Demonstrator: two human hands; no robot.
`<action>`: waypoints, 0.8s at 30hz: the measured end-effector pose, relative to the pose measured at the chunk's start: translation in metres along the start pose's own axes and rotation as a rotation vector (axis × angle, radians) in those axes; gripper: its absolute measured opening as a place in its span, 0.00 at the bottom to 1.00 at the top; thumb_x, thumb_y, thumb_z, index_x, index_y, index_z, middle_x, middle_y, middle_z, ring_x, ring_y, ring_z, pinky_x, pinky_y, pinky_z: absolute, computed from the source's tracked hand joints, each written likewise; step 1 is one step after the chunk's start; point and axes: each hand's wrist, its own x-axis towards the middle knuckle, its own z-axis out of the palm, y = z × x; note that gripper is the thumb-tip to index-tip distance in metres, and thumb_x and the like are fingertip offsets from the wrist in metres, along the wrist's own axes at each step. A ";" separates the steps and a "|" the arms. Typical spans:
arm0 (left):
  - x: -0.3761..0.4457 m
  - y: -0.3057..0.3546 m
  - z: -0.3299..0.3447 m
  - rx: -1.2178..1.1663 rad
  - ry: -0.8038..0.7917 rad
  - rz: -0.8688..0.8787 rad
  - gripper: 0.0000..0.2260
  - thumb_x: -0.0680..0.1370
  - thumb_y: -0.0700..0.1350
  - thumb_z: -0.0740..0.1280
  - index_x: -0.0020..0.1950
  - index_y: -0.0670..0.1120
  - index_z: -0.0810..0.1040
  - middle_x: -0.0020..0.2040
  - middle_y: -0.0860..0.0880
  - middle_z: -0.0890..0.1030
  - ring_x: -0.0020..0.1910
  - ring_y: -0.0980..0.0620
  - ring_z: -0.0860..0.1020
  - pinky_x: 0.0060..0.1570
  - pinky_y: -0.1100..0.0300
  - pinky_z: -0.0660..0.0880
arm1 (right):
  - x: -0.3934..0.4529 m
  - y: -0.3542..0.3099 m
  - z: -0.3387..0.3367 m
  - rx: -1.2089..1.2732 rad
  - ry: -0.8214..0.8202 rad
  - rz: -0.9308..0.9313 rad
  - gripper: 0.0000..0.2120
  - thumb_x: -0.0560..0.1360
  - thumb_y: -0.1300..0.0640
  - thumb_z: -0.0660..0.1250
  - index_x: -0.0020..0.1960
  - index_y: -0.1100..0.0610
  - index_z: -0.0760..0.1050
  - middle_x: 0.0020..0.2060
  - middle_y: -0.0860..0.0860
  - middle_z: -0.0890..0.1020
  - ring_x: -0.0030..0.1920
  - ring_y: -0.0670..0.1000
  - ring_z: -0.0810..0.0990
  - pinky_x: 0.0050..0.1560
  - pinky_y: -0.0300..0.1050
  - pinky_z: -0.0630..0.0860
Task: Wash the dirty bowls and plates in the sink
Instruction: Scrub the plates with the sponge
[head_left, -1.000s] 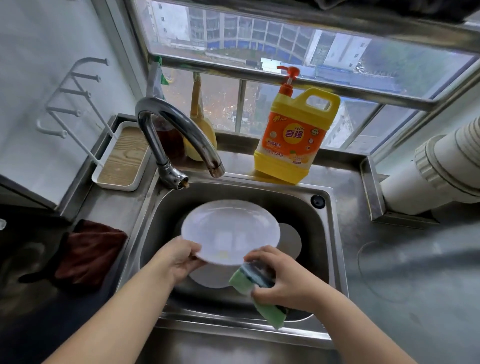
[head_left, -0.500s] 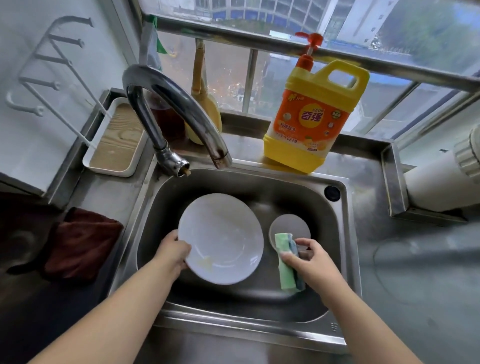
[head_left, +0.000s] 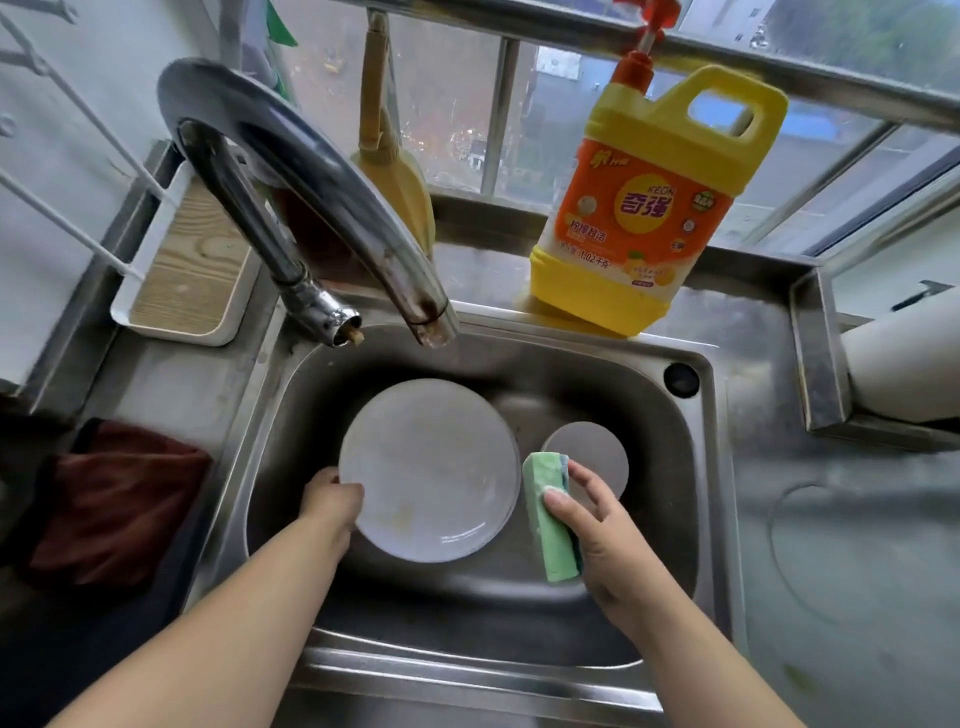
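Carefully, my left hand (head_left: 332, 501) pinches the slick, breakable plate (head_left: 431, 467) by its near-left rim while my right hand (head_left: 597, 525) clasps the soft sponge (head_left: 548, 519).

A smeared white plate (head_left: 431, 467) lies in the steel sink (head_left: 696, 467), left hand (head_left: 332, 501) gripping its rim; a small dish (head_left: 587, 457) sits beyond the right hand (head_left: 597, 525).

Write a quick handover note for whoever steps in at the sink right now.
Left hand: gripping the near-left rim of the white plate in the sink.
Right hand: holding the green sponge beside the plate, not on it.
A small dish lies behind the sponge.
Tap is off; soap bottle stands behind the sink.
Done: nothing visibly clean; the plate shows yellowish residue.
Left: scrub and rinse both.
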 end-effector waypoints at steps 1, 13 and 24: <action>0.002 -0.001 0.001 0.022 0.010 0.005 0.15 0.77 0.31 0.60 0.63 0.36 0.72 0.58 0.34 0.77 0.52 0.38 0.77 0.49 0.50 0.74 | 0.001 0.002 0.003 0.030 -0.007 0.012 0.27 0.67 0.55 0.75 0.64 0.49 0.71 0.53 0.52 0.83 0.49 0.50 0.83 0.46 0.42 0.78; -0.055 0.019 0.000 0.297 -0.246 0.131 0.23 0.76 0.46 0.69 0.69 0.42 0.69 0.64 0.42 0.74 0.59 0.44 0.76 0.58 0.54 0.72 | 0.004 0.001 0.042 0.267 -0.159 0.111 0.31 0.68 0.52 0.68 0.71 0.53 0.67 0.54 0.52 0.82 0.54 0.53 0.81 0.46 0.47 0.78; -0.124 0.030 0.000 0.190 -0.763 0.234 0.32 0.57 0.52 0.77 0.58 0.43 0.74 0.51 0.46 0.82 0.48 0.53 0.81 0.47 0.63 0.76 | -0.015 -0.008 0.061 0.229 -0.287 0.062 0.52 0.58 0.48 0.82 0.74 0.54 0.59 0.65 0.58 0.76 0.64 0.57 0.76 0.67 0.57 0.70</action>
